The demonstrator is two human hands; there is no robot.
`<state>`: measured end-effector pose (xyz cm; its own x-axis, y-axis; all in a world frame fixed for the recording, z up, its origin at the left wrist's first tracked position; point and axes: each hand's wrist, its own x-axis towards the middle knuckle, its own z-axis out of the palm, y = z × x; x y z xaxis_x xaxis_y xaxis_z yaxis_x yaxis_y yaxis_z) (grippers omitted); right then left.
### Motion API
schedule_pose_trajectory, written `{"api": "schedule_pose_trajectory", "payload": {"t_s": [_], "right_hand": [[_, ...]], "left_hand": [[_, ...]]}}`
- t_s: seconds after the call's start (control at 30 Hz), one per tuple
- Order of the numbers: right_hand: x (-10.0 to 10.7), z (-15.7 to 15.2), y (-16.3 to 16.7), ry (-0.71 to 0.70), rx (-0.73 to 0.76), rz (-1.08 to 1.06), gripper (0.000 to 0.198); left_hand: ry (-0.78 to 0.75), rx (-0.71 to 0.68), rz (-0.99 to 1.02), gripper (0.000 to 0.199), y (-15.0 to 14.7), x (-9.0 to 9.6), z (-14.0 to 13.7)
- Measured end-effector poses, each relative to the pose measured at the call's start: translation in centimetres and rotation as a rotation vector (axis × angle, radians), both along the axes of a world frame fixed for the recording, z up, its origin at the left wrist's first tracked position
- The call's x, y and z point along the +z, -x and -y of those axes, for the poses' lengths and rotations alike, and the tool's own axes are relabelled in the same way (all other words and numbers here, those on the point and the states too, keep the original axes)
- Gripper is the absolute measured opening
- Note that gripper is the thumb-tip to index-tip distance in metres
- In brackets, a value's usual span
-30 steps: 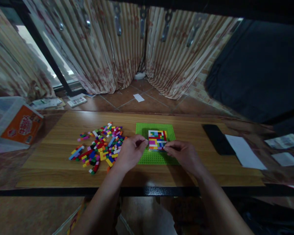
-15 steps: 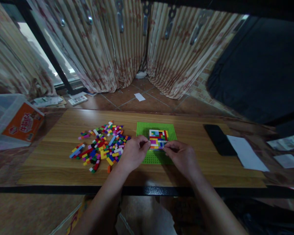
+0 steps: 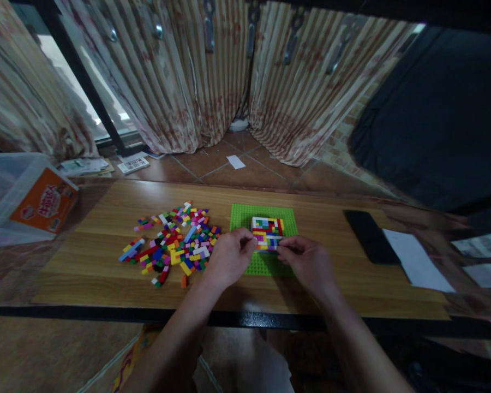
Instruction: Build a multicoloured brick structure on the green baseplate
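A low block of multicoloured toy bricks (image 3: 265,228) stands on the green studded baseplate (image 3: 286,214). My left hand (image 3: 231,256) is at the block's near left corner, thumb and forefinger pinched together; anything between them is too small to name. At the near right side, my right hand (image 3: 306,262) also has its thumb and fingertips closed against the block's edge. What those fingers grip is hidden. Left of the baseplate lies a loose pile of small bricks (image 3: 174,240) in many colours.
A clear plastic tub (image 3: 45,202) with an orange label stands at the table's left end. On the right of the wooden table (image 3: 90,262) lie a black phone-like slab (image 3: 370,234) and a white sheet (image 3: 417,262). The table's dark front edge (image 3: 265,319) runs below my forearms.
The whole view has shifted slightly, so things appear a little further right. Both hands stay at the brick block, with their fingers still pinched.
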<state>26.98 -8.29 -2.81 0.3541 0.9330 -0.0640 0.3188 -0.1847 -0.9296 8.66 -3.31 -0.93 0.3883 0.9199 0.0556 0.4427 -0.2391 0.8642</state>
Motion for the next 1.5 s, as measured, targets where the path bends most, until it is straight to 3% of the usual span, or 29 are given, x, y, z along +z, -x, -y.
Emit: {"api": "schedule_pose_trajectory", "payload": {"t_s": [0.37,0.6,0.77,0.87,1.0,1.17,1.33,1.5], "right_hand": [[1.0,-0.6,0.9,0.042,-0.091,-0.202,0.02],[1.4,-0.8,0.7,0.049,-0.069,-0.255,0.022],[2.6,-0.3,0.5,-0.112,-0.065,-0.249,0.022],[3.1,0.1,1.1,-0.21,0.054,-0.193,0.017],[2.8,0.5,2.3,-0.249,0.194,-0.116,0.015],[2.5,0.6,2.9,-0.267,0.174,-0.072,0.014],[2.8,0.5,1.8,-0.249,0.168,-0.036,0.016],[2.7,0.4,-1.6,-0.197,0.143,0.066,0.019]], "left_hand": [[-0.016,0.013,-0.011,0.018,0.1,-0.1,-0.1],[-0.02,-0.006,-0.021,0.019,0.4,-0.1,-0.1],[0.048,-0.044,0.103,0.017,0.4,0.0,-0.1],[0.111,-0.096,0.213,0.016,0.2,0.2,0.0],[0.145,-0.145,0.282,0.015,0.0,0.1,0.2],[0.126,-0.179,0.319,0.016,-0.5,-0.1,0.6],[0.047,-0.136,0.246,0.016,-1.1,0.3,1.0],[-0.056,0.134,0.084,0.016,-0.6,0.6,0.3]]}}
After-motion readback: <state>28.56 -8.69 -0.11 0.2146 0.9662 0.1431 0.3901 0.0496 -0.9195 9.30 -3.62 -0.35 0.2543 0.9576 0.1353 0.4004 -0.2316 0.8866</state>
